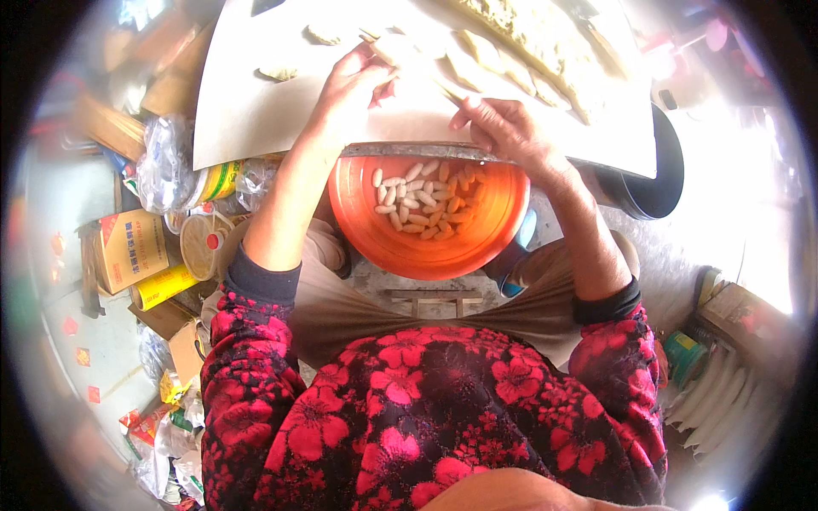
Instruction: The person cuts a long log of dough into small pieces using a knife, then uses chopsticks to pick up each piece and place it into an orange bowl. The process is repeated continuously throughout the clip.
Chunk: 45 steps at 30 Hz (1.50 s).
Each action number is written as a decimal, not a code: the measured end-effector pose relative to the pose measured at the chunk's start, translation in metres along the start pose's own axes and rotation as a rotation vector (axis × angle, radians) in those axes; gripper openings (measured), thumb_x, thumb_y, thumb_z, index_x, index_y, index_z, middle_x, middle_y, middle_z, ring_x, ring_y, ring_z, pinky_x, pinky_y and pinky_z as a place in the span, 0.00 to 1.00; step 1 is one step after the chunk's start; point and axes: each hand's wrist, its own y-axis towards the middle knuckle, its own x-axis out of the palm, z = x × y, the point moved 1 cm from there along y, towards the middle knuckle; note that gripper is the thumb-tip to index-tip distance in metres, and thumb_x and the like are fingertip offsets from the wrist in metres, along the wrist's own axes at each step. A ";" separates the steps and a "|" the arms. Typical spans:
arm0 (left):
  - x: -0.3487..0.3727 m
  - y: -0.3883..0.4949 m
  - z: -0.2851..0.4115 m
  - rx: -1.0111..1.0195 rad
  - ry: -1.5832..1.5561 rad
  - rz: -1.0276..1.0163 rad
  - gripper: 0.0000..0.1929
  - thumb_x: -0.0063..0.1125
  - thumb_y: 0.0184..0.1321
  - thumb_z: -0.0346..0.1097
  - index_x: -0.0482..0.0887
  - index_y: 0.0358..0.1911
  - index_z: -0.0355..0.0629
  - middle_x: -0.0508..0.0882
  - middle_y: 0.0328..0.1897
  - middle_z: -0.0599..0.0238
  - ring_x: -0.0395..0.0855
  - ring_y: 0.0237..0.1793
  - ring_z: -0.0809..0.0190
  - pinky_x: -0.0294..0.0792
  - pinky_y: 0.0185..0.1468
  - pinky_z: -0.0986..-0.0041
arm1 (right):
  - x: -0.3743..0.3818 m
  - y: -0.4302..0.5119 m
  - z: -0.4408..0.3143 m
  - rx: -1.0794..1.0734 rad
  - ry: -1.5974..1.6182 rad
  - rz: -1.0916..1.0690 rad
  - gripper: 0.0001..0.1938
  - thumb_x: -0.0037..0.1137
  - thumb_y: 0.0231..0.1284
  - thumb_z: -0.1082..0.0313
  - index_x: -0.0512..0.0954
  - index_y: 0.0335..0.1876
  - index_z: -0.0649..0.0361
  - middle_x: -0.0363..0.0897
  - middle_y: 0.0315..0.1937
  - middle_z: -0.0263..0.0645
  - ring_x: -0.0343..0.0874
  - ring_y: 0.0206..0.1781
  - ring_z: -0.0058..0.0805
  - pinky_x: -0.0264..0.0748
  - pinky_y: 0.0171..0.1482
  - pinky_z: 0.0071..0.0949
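Over a white board, my left hand pinches a pale, soft-looking piece, its outline washed out by glare. My right hand is to its right, near the board's front edge, with a thin, pointed greenish strip between thumb and fingers. Below the edge sits an orange basin. Several white oval pieces, shaped like cocoons, lie inside it, apparently in liquid. Long pale pieces and a lumpy yellowish slab rest on the board's right side.
Smaller pale pieces lie at the board's left. A black round container stands under its right corner. At left are a cardboard box, a yellow roll, a clear tub and plastic bags. A wooden stool shows between the knees.
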 end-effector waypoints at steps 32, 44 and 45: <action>0.003 0.004 -0.003 -0.076 0.020 -0.084 0.10 0.50 0.60 0.30 0.79 0.44 0.40 0.81 0.36 0.67 0.77 0.33 0.71 0.68 0.35 0.81 | 0.001 0.004 0.007 0.005 -0.222 0.237 0.16 0.50 0.64 0.53 0.79 0.42 0.58 0.79 0.30 0.38 0.78 0.34 0.26 0.75 0.42 0.26; 0.001 0.009 -0.007 -0.091 -0.040 -0.097 0.08 0.50 0.60 0.29 0.79 0.41 0.36 0.83 0.35 0.61 0.80 0.37 0.65 0.72 0.41 0.79 | -0.003 0.006 0.010 -0.115 -0.218 0.288 0.12 0.55 0.61 0.60 0.77 0.40 0.61 0.79 0.34 0.40 0.78 0.38 0.30 0.74 0.45 0.28; 0.003 0.007 -0.005 -0.110 -0.079 -0.084 0.08 0.50 0.60 0.29 0.79 0.41 0.36 0.83 0.35 0.61 0.81 0.37 0.65 0.72 0.42 0.78 | -0.004 0.006 0.011 -0.123 -0.218 0.290 0.12 0.55 0.61 0.60 0.77 0.40 0.61 0.79 0.33 0.41 0.78 0.38 0.30 0.74 0.45 0.28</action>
